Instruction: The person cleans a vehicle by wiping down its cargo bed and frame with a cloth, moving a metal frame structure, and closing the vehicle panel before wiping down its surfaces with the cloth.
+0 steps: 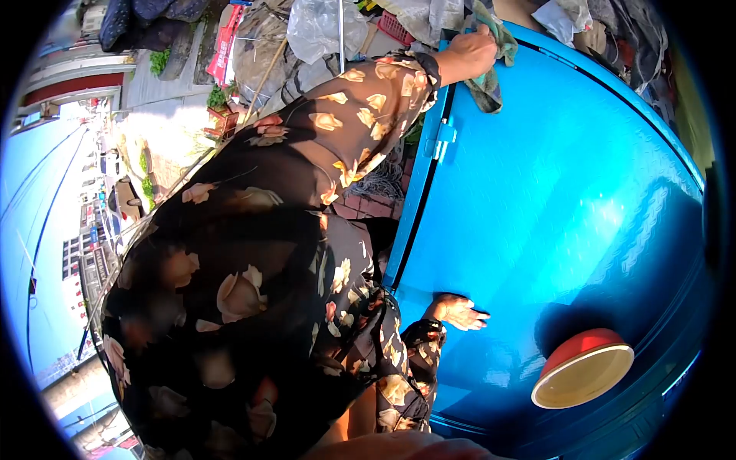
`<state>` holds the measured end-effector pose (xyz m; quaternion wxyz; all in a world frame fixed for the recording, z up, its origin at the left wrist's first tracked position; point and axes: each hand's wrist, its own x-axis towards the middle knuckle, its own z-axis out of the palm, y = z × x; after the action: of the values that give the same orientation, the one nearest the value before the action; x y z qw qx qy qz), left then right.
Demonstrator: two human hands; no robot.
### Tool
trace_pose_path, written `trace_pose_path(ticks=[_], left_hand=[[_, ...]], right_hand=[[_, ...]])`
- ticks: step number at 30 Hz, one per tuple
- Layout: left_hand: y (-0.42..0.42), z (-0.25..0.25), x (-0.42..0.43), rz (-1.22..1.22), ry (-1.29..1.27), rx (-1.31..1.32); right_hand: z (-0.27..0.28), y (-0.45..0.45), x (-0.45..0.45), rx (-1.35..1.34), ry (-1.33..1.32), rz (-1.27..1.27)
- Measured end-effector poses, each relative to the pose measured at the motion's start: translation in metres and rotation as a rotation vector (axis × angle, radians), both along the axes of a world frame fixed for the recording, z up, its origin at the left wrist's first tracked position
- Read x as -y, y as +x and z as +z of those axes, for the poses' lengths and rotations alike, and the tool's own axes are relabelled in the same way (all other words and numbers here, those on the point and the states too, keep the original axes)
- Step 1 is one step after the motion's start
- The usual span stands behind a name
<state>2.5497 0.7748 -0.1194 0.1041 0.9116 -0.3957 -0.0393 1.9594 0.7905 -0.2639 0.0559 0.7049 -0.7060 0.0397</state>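
Note:
My left hand (469,55) grips a grey-green cloth (488,86) at the edge of a blue metal surface (529,207). Part of the cloth hangs down onto the blue metal. Lower in the view, my right hand (460,313) rests on the same surface, fingers stretched out and holding nothing. Both arms are in dark sleeves with a pale flower print (326,121). A bowl (586,368), red outside and cream inside, sits on the blue metal beyond my right hand. Near my left forearm is a metal latch (441,142) on the panel's edge.
Plastic sheets (326,31), a red basket (395,29) and piled sacks lie along the top. Dark cloth (640,46) is heaped at the upper right. Brick paving (368,205) shows beside the blue edge. A street with buildings (84,264) appears sideways at the left.

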Motion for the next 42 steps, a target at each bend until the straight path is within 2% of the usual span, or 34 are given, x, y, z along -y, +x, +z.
trace_pose_path(ticks=[1, 3, 4, 6, 10, 12, 13, 14, 16, 20, 22, 23, 26, 28, 29, 30, 32, 33, 36, 38, 39, 40, 41, 42], left_hand=[[0.007, -0.013, 0.010, 0.052, 0.052, 0.016], [-0.005, 0.000, 0.006, 0.125, -0.021, -0.011], [-0.007, -0.004, 0.000, 0.097, -0.061, 0.013], [-0.026, -0.011, -0.022, 0.006, -0.064, 0.027], [-0.073, -0.005, -0.082, -0.006, 0.040, -0.104], [-0.076, -0.030, -0.120, -0.038, 0.197, -0.188], [-0.083, -0.026, -0.138, -0.030, 0.101, -0.240], [-0.088, -0.011, -0.156, 0.050, 0.057, -0.374], [-0.096, -0.005, -0.190, 0.217, -0.096, -0.409], [-0.101, -0.007, -0.253, 0.590, -0.110, -0.680], [-0.132, -0.001, -0.278, 0.679, -0.297, -0.660], [-0.137, 0.002, -0.289, 0.653, -0.179, -0.677], [-0.181, 0.009, -0.310, 0.779, -0.636, -1.081], [-0.198, 0.007, -0.329, 0.807, -0.490, -1.151], [-0.210, 0.021, -0.328, 0.800, -0.456, -1.065], [-0.215, 0.020, -0.332, 0.816, -0.416, -1.096], [-0.221, 0.016, -0.332, 0.763, -0.488, -0.986], [-0.214, -0.011, -0.337, 0.719, -0.479, -0.955], [-0.193, -0.008, -0.302, 0.526, -0.710, -0.819], [-0.163, 0.013, -0.269, 0.562, -0.393, -0.722], [-0.156, 0.030, -0.248, 0.553, -0.501, -0.687], [-0.141, 0.033, -0.225, 0.531, -0.603, -0.660], [-0.112, -0.019, -0.211, 0.477, -0.640, -0.534], [-0.093, -0.012, -0.187, 0.390, -0.564, -0.410]], right_hand=[[0.006, 0.003, 0.001, 0.010, 0.019, 0.030], [0.006, 0.006, -0.002, 0.037, 0.063, 0.080], [0.019, 0.016, -0.002, 0.050, 0.077, 0.102], [0.010, 0.009, -0.001, 0.077, 0.086, 0.130], [-0.005, 0.000, -0.002, 0.150, 0.075, 0.143], [-0.003, 0.003, -0.002, 0.196, 0.057, 0.151], [-0.003, 0.005, -0.004, 0.217, 0.047, 0.160], [-0.003, 0.005, -0.002, 0.237, 0.036, 0.168], [-0.016, -0.003, 0.000, 0.275, 0.020, 0.181], [-0.019, -0.003, 0.003, 0.327, 0.003, 0.222], [-0.019, -0.003, 0.004, 0.345, -0.009, 0.235], [-0.020, -0.003, 0.005, 0.351, -0.015, 0.239], [-0.027, -0.004, 0.008, 0.357, -0.031, 0.249], [-0.034, -0.004, 0.009, 0.360, -0.039, 0.252], [-0.035, -0.005, 0.007, 0.363, -0.043, 0.253], [-0.035, -0.005, 0.007, 0.368, -0.048, 0.253], [-0.048, -0.009, 0.013, 0.384, -0.056, 0.250], [-0.054, -0.012, 0.016, 0.389, -0.060, 0.244], [-0.057, -0.017, 0.015, 0.374, -0.075, 0.220], [-0.068, -0.024, 0.020, 0.322, -0.082, 0.188], [-0.062, -0.023, 0.019, 0.270, -0.091, 0.156], [-0.029, -0.007, 0.010, 0.215, -0.103, 0.108], [-0.033, -0.010, 0.008, 0.158, -0.115, 0.048], [0.000, 0.008, 0.001, 0.095, -0.127, -0.008]])
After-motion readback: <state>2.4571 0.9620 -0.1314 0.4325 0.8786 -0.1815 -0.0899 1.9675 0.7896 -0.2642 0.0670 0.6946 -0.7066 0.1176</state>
